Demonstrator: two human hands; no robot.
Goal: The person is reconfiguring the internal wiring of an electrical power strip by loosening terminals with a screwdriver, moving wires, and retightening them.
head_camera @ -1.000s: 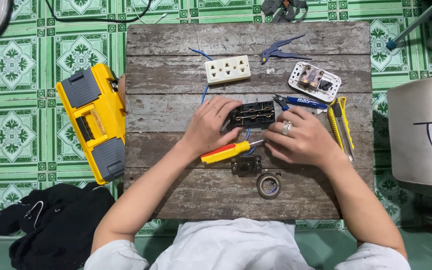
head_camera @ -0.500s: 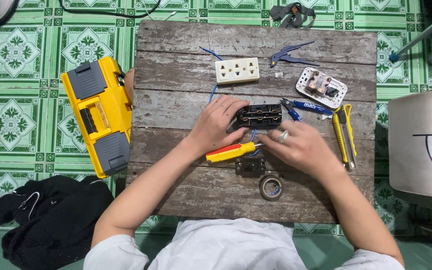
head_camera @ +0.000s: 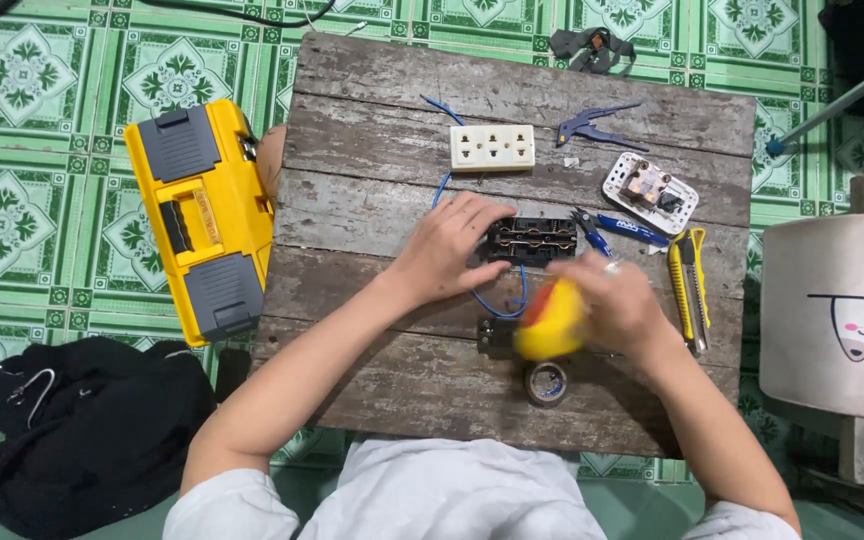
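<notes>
Over the table (head_camera: 372, 390), right hand (head_camera: 617, 305) grips blurred yellow screwdriver (head_camera: 550, 320), axis unclear.

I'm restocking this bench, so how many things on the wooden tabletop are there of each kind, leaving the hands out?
Socket and switch units: 3 - cream three-outlet socket, black terminal block, white switch plate.
Hand tools: 4 - blue-grey crimper, blue-handled pliers, yellow utility knife, blurred yellow-handled screwdriver.
Tape rolls: 1 - black tape.
Small black parts: 1.
Total: 9.
</notes>
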